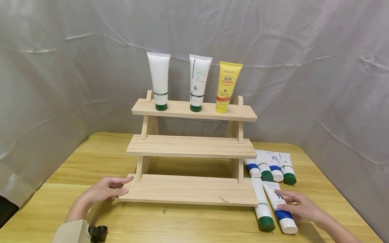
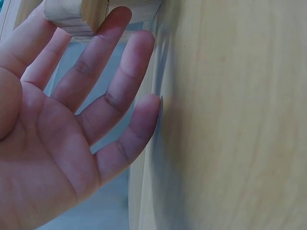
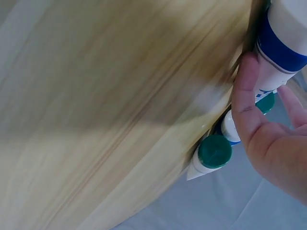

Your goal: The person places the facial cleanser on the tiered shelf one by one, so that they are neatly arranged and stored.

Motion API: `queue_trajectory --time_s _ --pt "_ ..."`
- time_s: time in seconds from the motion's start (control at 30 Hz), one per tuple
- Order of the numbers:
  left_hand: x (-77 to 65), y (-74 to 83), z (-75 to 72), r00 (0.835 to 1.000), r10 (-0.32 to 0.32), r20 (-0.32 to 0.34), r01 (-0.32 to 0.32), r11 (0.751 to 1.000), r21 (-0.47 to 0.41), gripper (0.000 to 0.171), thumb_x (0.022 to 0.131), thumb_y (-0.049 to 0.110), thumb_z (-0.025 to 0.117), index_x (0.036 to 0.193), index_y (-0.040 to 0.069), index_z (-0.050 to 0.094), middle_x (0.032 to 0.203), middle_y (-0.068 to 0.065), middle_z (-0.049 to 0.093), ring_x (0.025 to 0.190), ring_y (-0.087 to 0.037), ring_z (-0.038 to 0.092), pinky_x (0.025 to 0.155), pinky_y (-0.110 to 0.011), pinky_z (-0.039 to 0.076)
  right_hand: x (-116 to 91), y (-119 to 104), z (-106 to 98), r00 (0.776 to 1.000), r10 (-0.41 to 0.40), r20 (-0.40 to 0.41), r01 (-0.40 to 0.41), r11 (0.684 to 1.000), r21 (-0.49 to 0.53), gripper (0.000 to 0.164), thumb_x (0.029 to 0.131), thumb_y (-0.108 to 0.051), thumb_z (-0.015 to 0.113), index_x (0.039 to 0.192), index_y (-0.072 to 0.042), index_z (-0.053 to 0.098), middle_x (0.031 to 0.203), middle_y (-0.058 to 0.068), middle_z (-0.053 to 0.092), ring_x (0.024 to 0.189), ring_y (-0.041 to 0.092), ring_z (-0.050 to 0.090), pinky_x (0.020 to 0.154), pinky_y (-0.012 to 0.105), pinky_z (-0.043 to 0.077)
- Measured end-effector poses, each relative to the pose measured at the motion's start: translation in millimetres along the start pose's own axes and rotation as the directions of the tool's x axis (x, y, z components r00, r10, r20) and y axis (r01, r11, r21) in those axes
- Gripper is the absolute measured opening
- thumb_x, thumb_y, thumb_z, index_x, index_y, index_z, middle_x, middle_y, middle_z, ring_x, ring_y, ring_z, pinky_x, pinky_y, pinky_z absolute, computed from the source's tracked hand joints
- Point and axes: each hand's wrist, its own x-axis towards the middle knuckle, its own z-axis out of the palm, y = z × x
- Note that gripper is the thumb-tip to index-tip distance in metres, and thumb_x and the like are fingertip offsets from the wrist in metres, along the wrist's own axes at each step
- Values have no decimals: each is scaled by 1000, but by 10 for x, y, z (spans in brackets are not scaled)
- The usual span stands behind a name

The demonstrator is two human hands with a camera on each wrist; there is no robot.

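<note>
A three-tier wooden display stand (image 1: 188,190) stands on the table. My left hand (image 1: 106,189) is at the left end of its bottom shelf, thumb and index fingertips at the wood. In the left wrist view the fingers (image 2: 117,91) are spread and fairly straight beside the wooden end piece (image 2: 79,17). My right hand (image 1: 299,206) grips a white tube with a blue band and white cap (image 1: 278,204), lying at the stand's right; the right wrist view shows fingers on both its sides. Next to it lies a white tube with a green cap (image 1: 262,206).
On the top shelf, two white tubes with green caps (image 1: 159,76) (image 1: 199,79) and a yellow tube (image 1: 228,86) stand on their caps. Several more white tubes (image 1: 275,165) lie in a row behind the right hand. Grey cloth (image 1: 194,27) hangs behind the table (image 1: 152,222).
</note>
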Motion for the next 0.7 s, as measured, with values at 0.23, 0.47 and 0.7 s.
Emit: queue_trajectory --time_s 0.23,0.47,0.7 --pt "-4 4 0 1000 -3 -5 3 1000 -10 55 86 15 60 128 -11 37 83 -6 53 57 -6 40 50 -23 40 -2 -67 41 999 46 -25 -46 999 -2 65 83 -22 65 129 10 33 93 20 51 74 24 53 52 39 50" --pt "-3 8 7 1000 -12 -5 12 1000 -19 55 86 16 61 128 -10 37 92 -11 56 59 -6 41 51 -23 40 12 -140 81 990 121 -67 -123 992 -37 63 80 -18 66 131 5 36 82 11 48 73 23 49 52 37 47" --pt "-5 10 4 1000 7 -10 -7 1000 -2 54 86 15 61 127 -11 38 108 -21 54 58 -6 41 50 -23 41 0 -153 102 974 178 -137 -180 984 0 61 78 -14 67 130 2 39 85 13 47 75 25 48 52 35 46"
